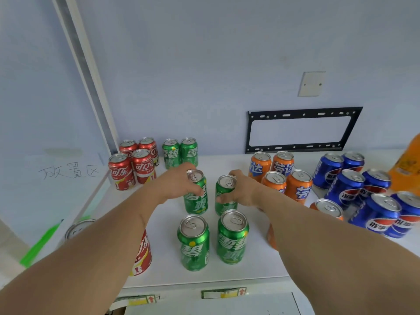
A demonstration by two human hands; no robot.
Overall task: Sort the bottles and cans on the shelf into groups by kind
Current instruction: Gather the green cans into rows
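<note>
My left hand (179, 181) grips one green can (196, 196) near its top, and my right hand (241, 189) grips a second green can (223, 202) beside it; both stand upright mid-shelf. Two more green cans (193, 242) (231, 239) stand in front, and another pair (179, 152) at the back. Several red cans (133, 163) cluster at the back left, several orange cans (281, 176) to the right of my right hand, and several blue cans (361, 189) at the far right. A red can (142, 255) at the front left is partly hidden by my left forearm.
The white shelf (168, 264) ends at a front edge with label strips (223, 293). A glass panel with handwriting (68, 171) closes the left side. A black wall bracket (302, 130) hangs behind. An orange bottle (406, 164) stands at the far right.
</note>
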